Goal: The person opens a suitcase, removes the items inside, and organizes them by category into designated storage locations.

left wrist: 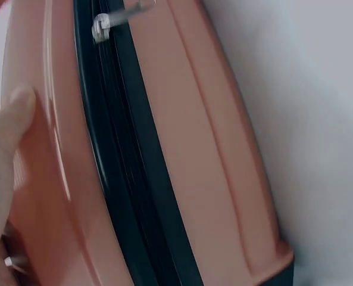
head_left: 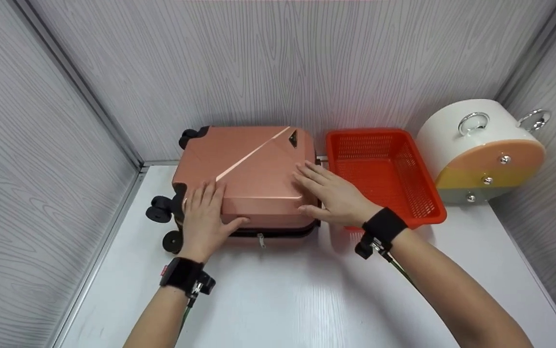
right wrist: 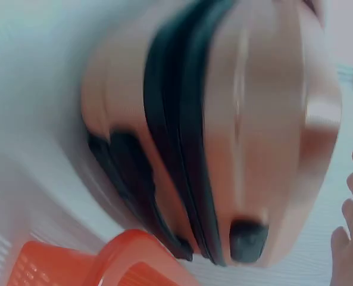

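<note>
Suitcase [head_left: 251, 176] lies flat, long axis left-right, wheels left; left hand [head_left: 205, 217], right hand [head_left: 331, 193] fingers spread flat on lid.

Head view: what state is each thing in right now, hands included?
suitcase: lying flat on the table, zipped shut as far as the near edge shows
basket: upright, empty, right of the suitcase
white case: at the far right, closed
left hand: flat on the suitcase lid, fingers straight
right hand: flat on the lid's right edge, fingers spread
</note>
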Available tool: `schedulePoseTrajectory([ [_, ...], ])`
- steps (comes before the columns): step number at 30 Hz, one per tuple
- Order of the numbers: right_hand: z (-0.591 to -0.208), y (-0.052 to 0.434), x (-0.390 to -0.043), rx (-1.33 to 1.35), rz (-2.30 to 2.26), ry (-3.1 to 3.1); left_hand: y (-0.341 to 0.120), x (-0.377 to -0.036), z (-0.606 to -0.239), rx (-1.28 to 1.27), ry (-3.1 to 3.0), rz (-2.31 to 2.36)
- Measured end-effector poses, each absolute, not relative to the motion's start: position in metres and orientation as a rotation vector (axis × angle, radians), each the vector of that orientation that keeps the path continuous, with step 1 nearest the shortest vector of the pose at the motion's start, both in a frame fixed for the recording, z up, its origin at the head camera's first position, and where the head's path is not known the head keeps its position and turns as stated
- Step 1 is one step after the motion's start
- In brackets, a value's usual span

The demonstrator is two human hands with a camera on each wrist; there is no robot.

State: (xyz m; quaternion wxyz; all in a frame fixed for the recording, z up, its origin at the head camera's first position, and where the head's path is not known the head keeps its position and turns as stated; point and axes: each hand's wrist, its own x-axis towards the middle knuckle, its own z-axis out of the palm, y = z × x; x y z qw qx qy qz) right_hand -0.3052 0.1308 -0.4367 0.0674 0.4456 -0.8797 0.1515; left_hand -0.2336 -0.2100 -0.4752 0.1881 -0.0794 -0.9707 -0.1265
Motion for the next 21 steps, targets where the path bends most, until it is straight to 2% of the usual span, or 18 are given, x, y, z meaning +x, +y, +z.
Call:
schedulePoseTrajectory([
  [12,-0.461,0.119,-0.317,1.203,0.363,-2.733,-0.181,-0.251,-0.486,-0.160,-2.706,-0.339],
  [16,-0.464,0.116,-0.316,1.192,0.382,-2.717,-0.176,-0.240,-0.495,-0.212,-2.533,-0.456],
  [21,-0.466,0.114,-0.311,1.165,0.388,-2.722,-0.154,-0.210,-0.525,-0.256,-2.436,-0.683],
])
